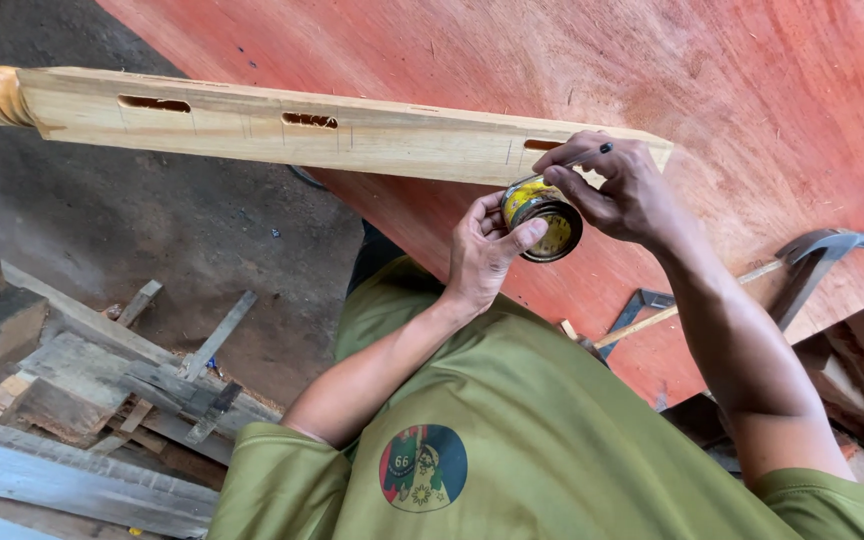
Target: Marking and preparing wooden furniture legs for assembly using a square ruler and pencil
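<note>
1. Left hand (485,248) comes up from below with the forearm angled toward the middle of the view. Its fingers are curled round a small yellow tin (542,216), thumb pressed along the rim, so it's got a firm hold on it.
2. Right hand (620,188) reaches in from the right, elbow bent, wrist cocked down over the top of the tin. The fingers are pinched together on a thin stick (592,153) with a dark tip, and the fingertips also touch the tin's upper edge.
3. The tin sits between both hands, tipped so its open mouth faces the camera, just in front of the end of a long pale wooden post (332,125) with slots cut in it.
4. The post lies across a big reddish plywood sheet (752,90).
5. A hammer (812,262) rests on the sheet to the right, well apart from the hands.
6. Scrap wood (102,380) is piled on the floor to the left.
</note>
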